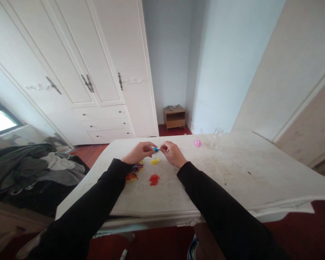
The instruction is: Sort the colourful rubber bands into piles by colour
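Note:
My left hand is closed in a loose pinch above the white table. Blue rubber bands show at its fingertips; I cannot tell whether they are held or lie on the table behind. Facing it, my right hand pinches the end of a thin dark rubber band that stretches towards the left fingers. Just below the hands lies a small yellow heap of bands. Nearer to me is a red heap. A mixed-colour heap, partly covered by my left wrist, sits to the left.
Towards the back right of the table stand a pink round item and a clear glass or jar. Clothes are piled beyond the left edge. A white wardrobe and a small wooden nightstand stand behind.

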Demonstrator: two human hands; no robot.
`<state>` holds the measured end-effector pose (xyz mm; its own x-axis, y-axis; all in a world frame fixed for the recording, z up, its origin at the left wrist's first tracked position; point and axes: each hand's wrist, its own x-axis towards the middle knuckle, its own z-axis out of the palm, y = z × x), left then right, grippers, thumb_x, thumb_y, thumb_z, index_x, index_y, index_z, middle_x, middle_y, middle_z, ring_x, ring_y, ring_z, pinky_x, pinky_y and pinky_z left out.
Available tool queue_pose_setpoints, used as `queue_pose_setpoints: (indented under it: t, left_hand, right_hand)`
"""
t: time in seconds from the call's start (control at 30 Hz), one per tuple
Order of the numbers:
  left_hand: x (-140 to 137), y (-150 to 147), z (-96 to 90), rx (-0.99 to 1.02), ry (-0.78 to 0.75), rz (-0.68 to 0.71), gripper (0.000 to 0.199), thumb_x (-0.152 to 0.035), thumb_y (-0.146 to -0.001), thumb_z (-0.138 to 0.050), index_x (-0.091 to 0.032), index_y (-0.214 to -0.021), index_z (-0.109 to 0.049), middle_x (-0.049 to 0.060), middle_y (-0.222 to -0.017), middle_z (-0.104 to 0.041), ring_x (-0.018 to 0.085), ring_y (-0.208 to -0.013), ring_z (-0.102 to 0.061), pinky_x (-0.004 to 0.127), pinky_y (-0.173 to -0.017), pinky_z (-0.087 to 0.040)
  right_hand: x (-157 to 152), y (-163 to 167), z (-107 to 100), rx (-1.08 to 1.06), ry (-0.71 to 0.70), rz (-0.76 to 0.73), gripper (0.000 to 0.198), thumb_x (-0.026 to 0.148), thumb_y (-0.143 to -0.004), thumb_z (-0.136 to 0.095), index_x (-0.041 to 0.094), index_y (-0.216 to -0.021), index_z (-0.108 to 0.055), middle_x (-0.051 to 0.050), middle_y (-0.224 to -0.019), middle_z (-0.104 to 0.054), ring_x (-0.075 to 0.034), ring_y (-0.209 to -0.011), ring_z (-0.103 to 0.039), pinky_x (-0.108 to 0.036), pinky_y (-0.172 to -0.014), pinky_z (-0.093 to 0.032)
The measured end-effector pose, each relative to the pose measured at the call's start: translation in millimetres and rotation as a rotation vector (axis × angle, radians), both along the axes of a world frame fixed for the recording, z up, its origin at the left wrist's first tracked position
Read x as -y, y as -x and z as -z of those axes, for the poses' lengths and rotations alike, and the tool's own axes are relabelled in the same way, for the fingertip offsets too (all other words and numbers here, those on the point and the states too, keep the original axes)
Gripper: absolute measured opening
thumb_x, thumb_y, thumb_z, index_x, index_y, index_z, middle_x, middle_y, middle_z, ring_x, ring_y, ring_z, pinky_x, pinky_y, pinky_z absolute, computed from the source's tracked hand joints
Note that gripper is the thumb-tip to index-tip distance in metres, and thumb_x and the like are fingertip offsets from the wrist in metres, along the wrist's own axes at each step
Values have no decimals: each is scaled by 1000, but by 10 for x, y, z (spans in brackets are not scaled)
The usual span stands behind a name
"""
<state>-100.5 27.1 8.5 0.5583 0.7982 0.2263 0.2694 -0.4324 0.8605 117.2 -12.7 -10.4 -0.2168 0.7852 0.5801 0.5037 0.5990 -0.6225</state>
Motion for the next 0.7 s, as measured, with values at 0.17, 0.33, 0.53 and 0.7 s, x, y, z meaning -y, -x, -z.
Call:
queue_pose_setpoints:
  t: [0.17,0.33,0.53,0.7]
  left_hand:
    - [31,-14,-18,-66,-55,-6,33,-46,-77,-83,-15,-87,-77,3,-63,-72,15,-57,-67,26,-59,-56]
    - [29,-35,-18,-53,-87,-54,34,-47,-76,-83,-15,-82,-77,3,-63,-71,15,-58,-67,25,-58,-55]
    - [31,-56,-10,-39,-119,-56,34,-47,-78,-81,-14,-79,-75,4,-66,-71,15,-59,-66,25,-59,-54]
    - [59,-61,-27,-48,-120,-58,30,-45,-79,-78,-15,-81,-73,3,-65,-70,15,-58,-65,25,-58,-53]
  right_hand:
    - [-14,6,7,-12,5,35,18,8,-91,-65,19,-79,-57,0,-82,-59,-16,-79,-53,-28,-75,-39]
    - [-38,3,33,-17,-6,39,20,10,-91,-65,19,-77,-55,1,-80,-56,-16,-79,-51,-28,-74,-38]
    - [-32,7,38,-9,1,31,20,9,-90,-66,19,-77,-56,1,-79,-55,-16,-79,-51,-28,-75,-37]
    - [-27,3,36,-8,14,18,20,9,-90,-66,19,-77,-55,1,-79,-55,-15,-77,-50,-28,-75,-37]
